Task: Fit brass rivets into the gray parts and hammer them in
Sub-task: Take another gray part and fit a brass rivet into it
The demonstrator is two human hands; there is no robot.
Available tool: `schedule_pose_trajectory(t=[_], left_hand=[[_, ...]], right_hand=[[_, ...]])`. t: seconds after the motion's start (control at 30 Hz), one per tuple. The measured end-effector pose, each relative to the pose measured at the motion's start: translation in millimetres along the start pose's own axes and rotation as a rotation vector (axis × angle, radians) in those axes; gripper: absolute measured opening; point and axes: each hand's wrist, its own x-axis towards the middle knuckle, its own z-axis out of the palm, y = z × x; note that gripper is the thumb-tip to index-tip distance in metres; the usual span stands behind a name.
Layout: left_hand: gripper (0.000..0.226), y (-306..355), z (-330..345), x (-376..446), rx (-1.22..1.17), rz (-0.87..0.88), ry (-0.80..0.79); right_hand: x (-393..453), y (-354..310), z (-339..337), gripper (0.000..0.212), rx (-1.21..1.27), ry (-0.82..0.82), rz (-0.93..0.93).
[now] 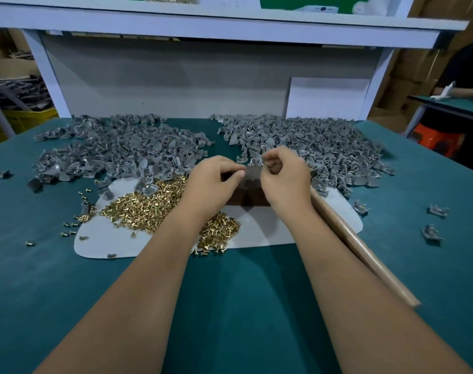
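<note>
Two big heaps of gray parts lie at the back of the green table, one on the left (pixel 114 149) and one on the right (pixel 324 147). A pile of brass rivets (pixel 149 203) covers a white mat (pixel 270 230). On the mat stands a dark metal block (pixel 250 190). My left hand (pixel 211 182) and my right hand (pixel 286 176) meet over the block with fingers curled, pinching something small at its top; it is too small and hidden to name. A wooden hammer handle (pixel 365 252) lies beside my right forearm.
Loose gray parts (pixel 432 233) lie on the table at the right, and stray rivets (pixel 71 225) at the left. A white shelf frame (pixel 230 31) rises behind the table. Another person sits at a table (pixel 451 103) at the far right.
</note>
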Motion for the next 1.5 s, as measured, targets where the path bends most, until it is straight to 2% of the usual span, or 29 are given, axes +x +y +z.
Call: schedule_pose_trajectory(t=[0.1,0.23,0.43,0.8,0.9,1.07,1.4,1.5], left_hand=[[0.02,1.5,3.0,0.2,-0.103,-0.056,-0.017],[0.027,1.9,4.6,0.2,-0.205,-0.114,-0.006],[0.015,-5.2,3.9,2.4,-0.204,-0.205,0.008],[0.007,-2.1,4.8,1.0,-0.17,-0.175,-0.002],[0.008,-1.8,4.8,1.3,-0.139,-0.173,0.002],[0.006,-1.2,4.9,0.2,-0.129,-0.179,-0.001],[0.016,1.4,3.2,-1.2,-0.139,-0.165,-0.005],[0.019,2.2,2.7,-0.8,-0.14,-0.166,-0.006]], right_hand=[[1.7,1.9,1.9,0.029,-0.036,-0.041,-0.021],[3.4,2.9,2.3,0.025,-0.049,-0.039,-0.008],[3.7,0.2,2.0,0.017,0.064,-0.029,0.053],[5.6,-4.5,3.4,0.009,0.171,-0.113,0.075],[4.4,-6.4,6.3,0.008,0.112,-0.185,0.071],[3.9,-7.8,5.3,0.004,0.058,-0.172,0.08],[6.2,-6.8,2.6,0.008,0.025,-0.224,0.075],[6.3,-6.9,1.7,0.017,0.019,-0.225,0.074]])
